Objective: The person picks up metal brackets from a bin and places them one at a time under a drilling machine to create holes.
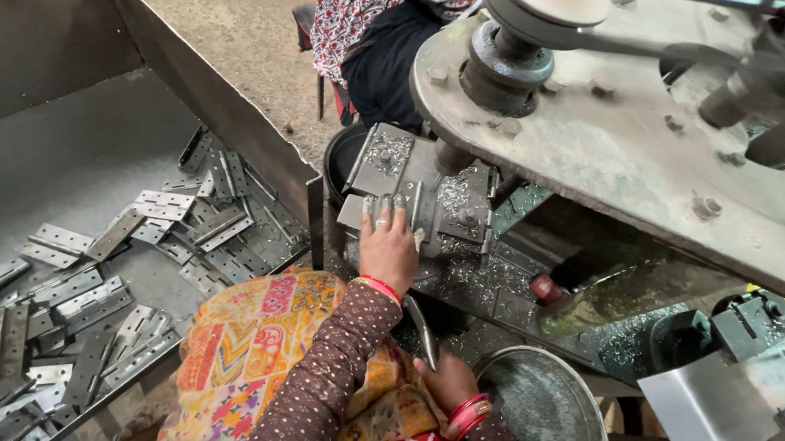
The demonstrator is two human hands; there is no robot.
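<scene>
Near the middle of the frame the left hand point(389, 247) lies flat on a grey metal plate point(412, 192) that sits on the bed of a drilling machine point(632, 128). Its fingers point(384, 212) are stretched out straight and close side by side, tips pressing down on the plate, not curled round anything. Bright metal shavings point(474, 274) are scattered over the plate and the machine bed just beside the hand.

Lower, at the bottom centre, the right hand point(446, 381) is closed around a slim metal lever point(422, 329) that rises up and left from the fist; the fingers wrap it from beneath and their tips are hidden.

Just right of that hand stands a round metal basin point(555, 428). On the left side of the frame a large open steel bin point(64, 45) holds a loose heap of flat hinge plates point(68, 304). At the top centre another person point(382, 28), in patterned cloth, sits behind the machine. A red knob point(545, 289) shows right of the left hand.
</scene>
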